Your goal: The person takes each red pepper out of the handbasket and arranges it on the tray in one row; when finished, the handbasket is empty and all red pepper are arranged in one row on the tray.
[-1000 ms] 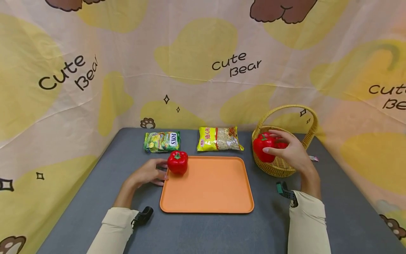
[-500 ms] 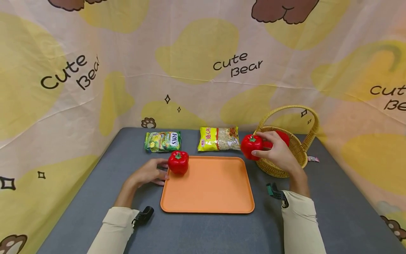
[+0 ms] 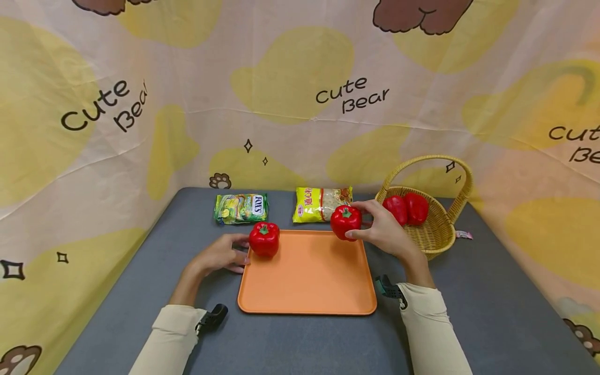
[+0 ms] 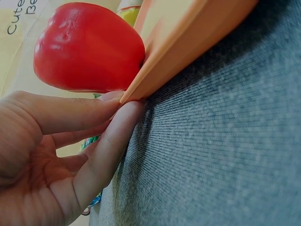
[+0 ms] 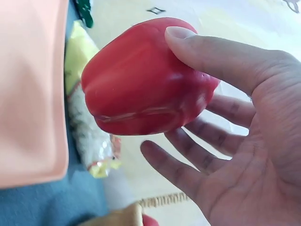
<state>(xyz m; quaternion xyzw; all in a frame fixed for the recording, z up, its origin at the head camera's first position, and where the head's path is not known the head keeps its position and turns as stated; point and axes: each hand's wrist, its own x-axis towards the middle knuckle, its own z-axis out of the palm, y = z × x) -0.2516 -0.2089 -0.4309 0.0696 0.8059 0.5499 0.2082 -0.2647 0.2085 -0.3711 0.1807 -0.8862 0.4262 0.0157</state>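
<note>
In the head view my right hand (image 3: 382, 229) holds a red bell pepper (image 3: 346, 222) over the back right corner of the orange tray (image 3: 307, 281). The right wrist view shows the thumb on one side of this pepper (image 5: 141, 80) and fingers behind it. My left hand (image 3: 220, 255) pinches the tray's left rim; in the left wrist view the thumb lies on top of the rim (image 4: 155, 70) and a finger beneath. A second red bell pepper (image 3: 264, 239) sits on the tray at its back left corner, close to the left fingers.
A yellow wicker basket (image 3: 438, 237) with a tall handle stands at the right, two red peppers (image 3: 415, 208) inside. Behind the tray lie a green FOX'S bag (image 3: 241, 208) and a yellow pasta bag (image 3: 309, 204). A small pink wrapper (image 3: 464, 235) lies right of the basket.
My right hand has carried the pepper left, out of the basket and over the tray's back right corner. The left hand and the pepper on the tray have stayed in place.
</note>
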